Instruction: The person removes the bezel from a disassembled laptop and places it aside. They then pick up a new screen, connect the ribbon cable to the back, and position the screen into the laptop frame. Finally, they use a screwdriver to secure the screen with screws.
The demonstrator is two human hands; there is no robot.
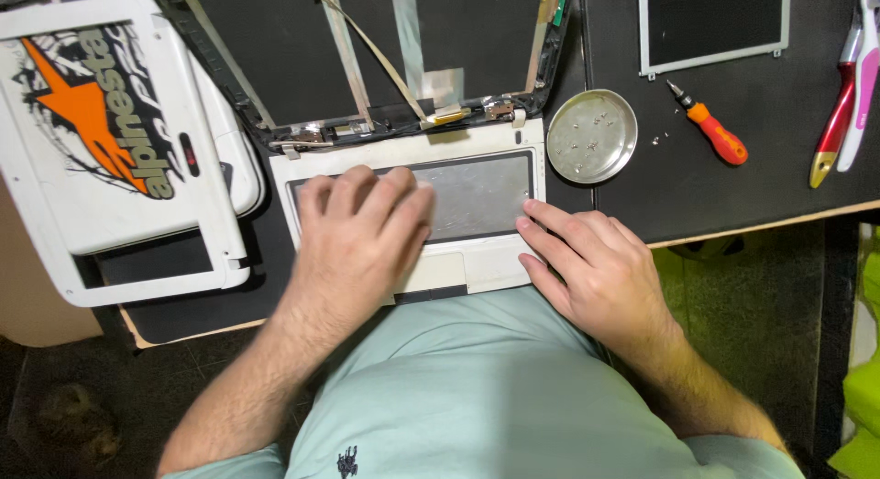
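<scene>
A small white laptop base point(477, 144) lies open on the dark desk, its keyboard removed so a grey metal tray shows. The lid frame point(367, 48) behind it has no screen, only flat cables and foil strips. My left hand point(362, 231) rests flat on the left part of the keyboard bay, fingers spread. My right hand point(591, 264) presses on the base's right front corner with its fingertips at the edge. Neither hand holds anything.
A white bezel and lid cover with an orange star sticker point(101, 140) lie at the left. A round metal dish with screws point(591, 135), an orange-handled screwdriver point(710, 131), a bare screen panel point(715, 25) and red and pink tools point(848, 85) lie at the right.
</scene>
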